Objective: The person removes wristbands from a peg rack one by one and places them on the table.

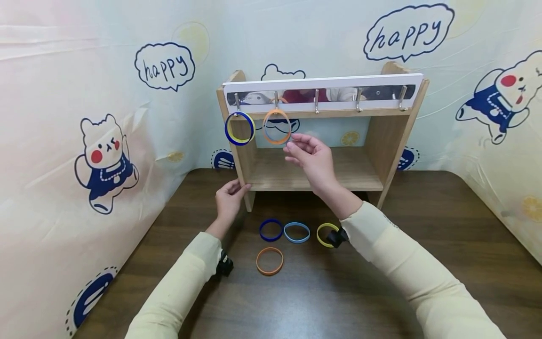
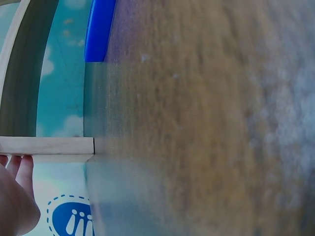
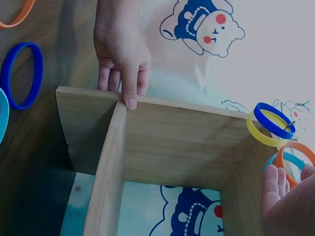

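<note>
My left hand [image 1: 228,203] holds the left side panel of a wooden rack [image 1: 311,181], thumb over its front edge and fingers against the outer face. An orange wristband [image 1: 277,142] and a light blue wristband [image 3: 297,161] hang together on the second hook from the left. Right beside their lower edge are the fingertips of my right hand [image 1: 315,162], thumb and fingers apart around the orange band in the right wrist view. On the leftmost hook hang a dark blue wristband [image 1: 226,133] and a yellow wristband [image 3: 256,135].
Further hooks [image 1: 316,101] line the rack's white top bar. On the table [image 1: 305,301] before it lie a dark blue band [image 1: 260,234], a light blue band [image 1: 298,241], a yellow band [image 1: 318,235] and an orange band [image 1: 269,273]. A printed cloth [image 1: 139,136] surrounds the table.
</note>
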`<state>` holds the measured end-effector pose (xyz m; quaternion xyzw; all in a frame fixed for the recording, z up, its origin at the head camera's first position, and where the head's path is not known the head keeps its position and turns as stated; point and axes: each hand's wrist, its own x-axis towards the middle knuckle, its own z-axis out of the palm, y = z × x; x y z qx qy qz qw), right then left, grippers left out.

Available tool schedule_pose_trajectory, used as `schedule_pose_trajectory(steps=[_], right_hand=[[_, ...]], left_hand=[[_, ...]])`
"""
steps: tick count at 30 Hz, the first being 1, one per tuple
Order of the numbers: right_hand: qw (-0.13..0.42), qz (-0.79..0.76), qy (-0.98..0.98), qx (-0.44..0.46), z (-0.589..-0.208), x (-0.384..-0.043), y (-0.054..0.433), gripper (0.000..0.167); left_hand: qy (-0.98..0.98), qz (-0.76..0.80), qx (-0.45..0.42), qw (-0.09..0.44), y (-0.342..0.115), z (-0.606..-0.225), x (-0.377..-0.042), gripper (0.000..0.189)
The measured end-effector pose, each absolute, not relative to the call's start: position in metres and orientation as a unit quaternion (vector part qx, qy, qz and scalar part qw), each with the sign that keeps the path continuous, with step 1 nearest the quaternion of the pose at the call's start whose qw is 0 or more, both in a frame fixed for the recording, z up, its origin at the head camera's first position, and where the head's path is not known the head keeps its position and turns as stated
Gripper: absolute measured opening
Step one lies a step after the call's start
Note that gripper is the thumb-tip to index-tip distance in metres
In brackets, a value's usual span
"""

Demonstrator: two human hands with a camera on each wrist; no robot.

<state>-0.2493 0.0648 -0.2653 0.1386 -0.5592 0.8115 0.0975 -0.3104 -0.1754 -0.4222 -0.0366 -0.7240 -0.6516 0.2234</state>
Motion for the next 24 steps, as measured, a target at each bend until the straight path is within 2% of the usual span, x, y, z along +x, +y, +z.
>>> schedule_pose_trajectory(steps=[24], right_hand=[[0.081,0.813,-0.566,0.114,-0.259,-0.262,0.057,0.028]], left_hand=[[-0.718,-0.657,-0.040,0.227,-0.176,-0.423,-0.311,0.036]])
